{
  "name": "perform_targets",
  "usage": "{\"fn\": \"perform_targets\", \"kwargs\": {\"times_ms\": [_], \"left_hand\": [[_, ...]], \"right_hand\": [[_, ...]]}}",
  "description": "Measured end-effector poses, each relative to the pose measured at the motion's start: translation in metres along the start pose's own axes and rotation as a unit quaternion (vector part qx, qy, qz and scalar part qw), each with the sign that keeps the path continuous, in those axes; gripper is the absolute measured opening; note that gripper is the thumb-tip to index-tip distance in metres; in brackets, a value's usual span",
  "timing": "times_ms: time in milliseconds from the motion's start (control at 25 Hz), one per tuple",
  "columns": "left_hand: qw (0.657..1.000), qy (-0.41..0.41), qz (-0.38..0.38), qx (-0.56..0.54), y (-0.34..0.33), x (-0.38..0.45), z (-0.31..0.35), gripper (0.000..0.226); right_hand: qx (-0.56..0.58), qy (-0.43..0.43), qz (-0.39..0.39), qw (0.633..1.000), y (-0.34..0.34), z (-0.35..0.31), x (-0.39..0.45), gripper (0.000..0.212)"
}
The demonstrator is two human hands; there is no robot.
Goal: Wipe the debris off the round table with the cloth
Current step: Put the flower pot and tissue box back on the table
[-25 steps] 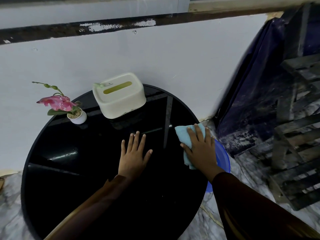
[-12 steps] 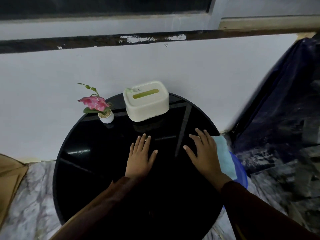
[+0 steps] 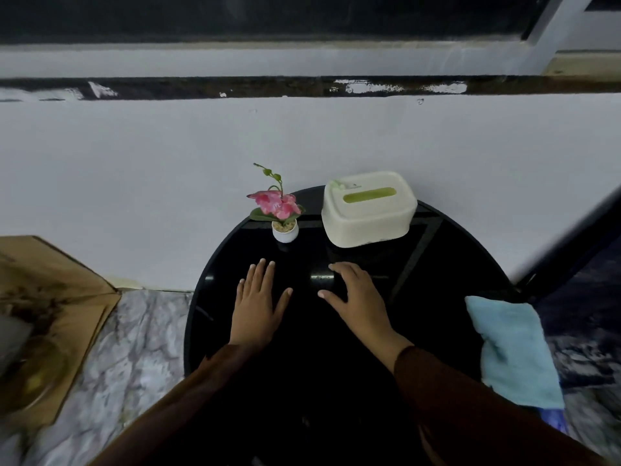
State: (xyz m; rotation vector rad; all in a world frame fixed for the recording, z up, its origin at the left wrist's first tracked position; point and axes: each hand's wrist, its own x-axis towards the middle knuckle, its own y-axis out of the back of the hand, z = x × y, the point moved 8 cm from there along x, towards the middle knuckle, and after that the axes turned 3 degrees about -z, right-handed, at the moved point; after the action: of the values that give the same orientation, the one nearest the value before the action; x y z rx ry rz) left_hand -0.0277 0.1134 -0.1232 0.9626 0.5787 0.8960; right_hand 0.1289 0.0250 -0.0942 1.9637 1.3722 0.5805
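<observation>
Head | hands flat, empty: left, right | cloth right, apart

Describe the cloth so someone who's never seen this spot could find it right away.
Start at the round black table against the white wall. Go to its right edge, past the right hand. The cloth hangs there over the rim, touched by neither hand: light blue and soft, unlike the hard cream box and the small flower pot at the back.
</observation>
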Motion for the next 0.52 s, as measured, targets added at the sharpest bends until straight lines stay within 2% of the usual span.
{"fn": "perform_targets", "kwargs": {"times_ms": [240, 400, 520], "left_hand": [[0.999, 0.027, 0.016, 0.015, 0.019, 0.023, -0.061, 0.065], [1.000, 0.010, -0.008, 0.019, 0.014, 0.042, -0.077, 0.082], [0.999, -0.018, -0.019, 0.032, 0.009, 0.052, -0.078, 0.085]], "right_hand": [[0.096, -0.060, -0.023, 0.993, -0.051, -0.021, 0.059, 0.063], [0.100, -0.098, 0.032, 0.990, -0.065, -0.018, 0.091, 0.066], [0.116, -0.116, 0.084, 0.983, -0.067, -0.014, 0.107, 0.068]]}}
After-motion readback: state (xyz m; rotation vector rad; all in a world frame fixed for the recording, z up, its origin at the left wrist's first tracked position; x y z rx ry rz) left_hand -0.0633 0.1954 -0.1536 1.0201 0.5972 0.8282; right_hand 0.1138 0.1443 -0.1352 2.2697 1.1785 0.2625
